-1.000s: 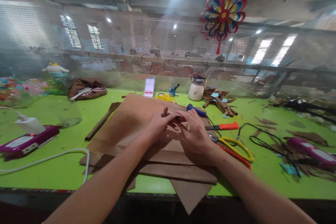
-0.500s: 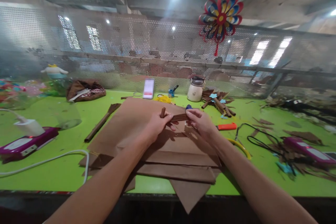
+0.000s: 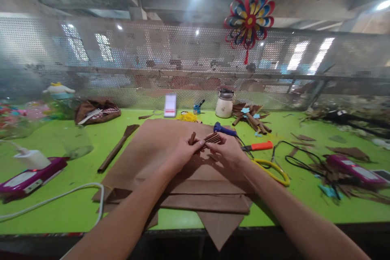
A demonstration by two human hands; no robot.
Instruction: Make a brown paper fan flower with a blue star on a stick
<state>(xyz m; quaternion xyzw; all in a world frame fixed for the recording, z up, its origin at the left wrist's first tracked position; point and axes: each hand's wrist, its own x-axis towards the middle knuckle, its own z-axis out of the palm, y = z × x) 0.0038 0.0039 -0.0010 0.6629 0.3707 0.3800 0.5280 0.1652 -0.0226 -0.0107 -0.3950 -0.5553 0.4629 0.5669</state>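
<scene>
Pleated brown piece, centre of frame | left hand pinches its left end | right hand pinches its right end | probably light, fairly stiff, easily creased | best held by both ends

The ribbed brown piece disappears at both ends behind the fingers of the left grip and the right grip, so its full length cannot be told; the foot of the brown stub is lost inside the left one. The right forearm covers part of the yellow handle, and both forearms run off the bottom edge. Arms and hands mask much of the brown paper. The phone screen is pixelated past reading. The left edge crops the purple power strip and white cable; the colourful bits there are blurred. Shapes behind the perforated screen stay indistinct.
</scene>
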